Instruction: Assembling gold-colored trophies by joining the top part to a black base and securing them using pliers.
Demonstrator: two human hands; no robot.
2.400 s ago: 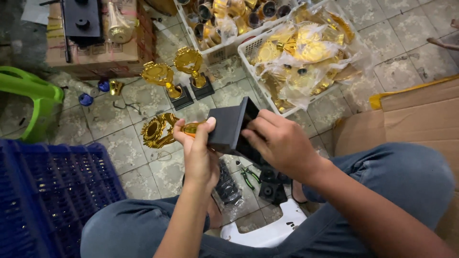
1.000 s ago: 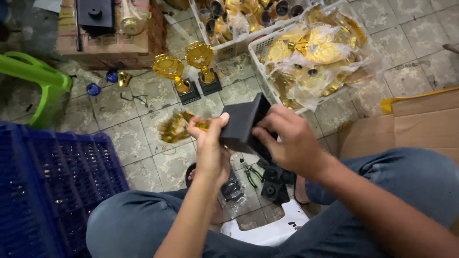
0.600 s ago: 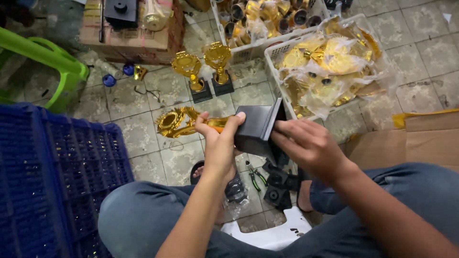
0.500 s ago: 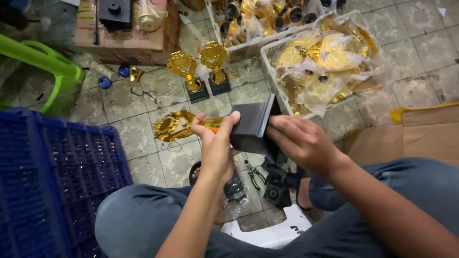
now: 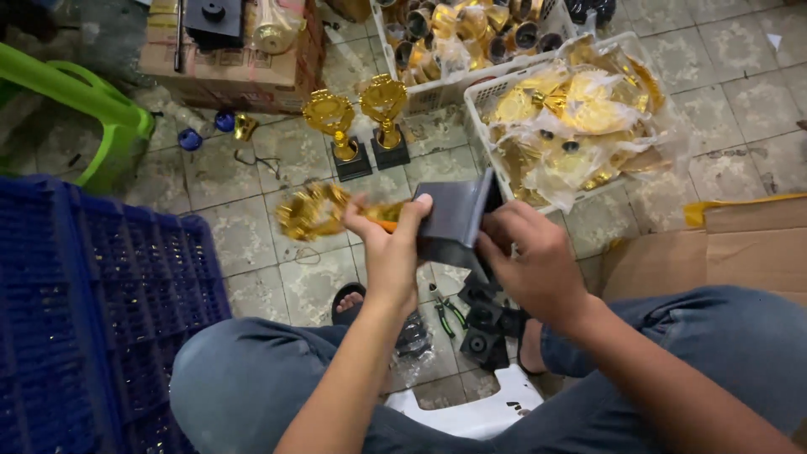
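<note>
Worn grey tiled floor (image 5: 252, 244), green plastic stool (image 5: 92, 109), blue crate (image 5: 92, 311) alongside.

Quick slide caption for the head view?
Left hand grips gold trophy top; right hand holds black base against it.

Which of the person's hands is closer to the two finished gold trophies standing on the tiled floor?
Left. The left hand is just below the two gold trophies on black bases, holding a gold trophy top; the right hand is farther right, on the black square base.
</note>
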